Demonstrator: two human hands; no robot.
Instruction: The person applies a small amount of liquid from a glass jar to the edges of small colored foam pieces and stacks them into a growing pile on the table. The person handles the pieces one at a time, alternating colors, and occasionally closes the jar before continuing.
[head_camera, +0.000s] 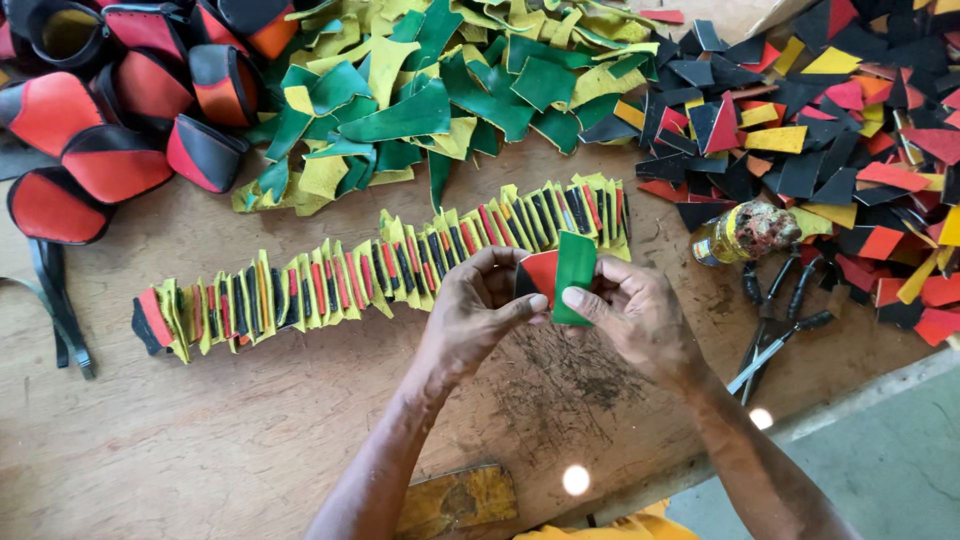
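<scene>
Starting far left with red-and-black stitched shells (110, 110) heaped at the table (200, 440) corner, black straps (55, 300) trailing below. Moving right past a heap of green and yellow scraps (430, 90), then a long row of folded yellow pieces (380, 265) slanting across the wood. Centre now: left hand (475, 310) curled, fingers and thumb pinched on a red-and-black piece (537, 272); right hand (630, 310) likewise closed, thumb pressing a green piece (574, 270) against that red-and-black one, both held just above the tabletop, in front of the row. Further right, a small grimy bottle (745, 232), scissors (780, 320) lying beside it, and a heap of black, red and yellow scraps (830, 110) filling the corner.
</scene>
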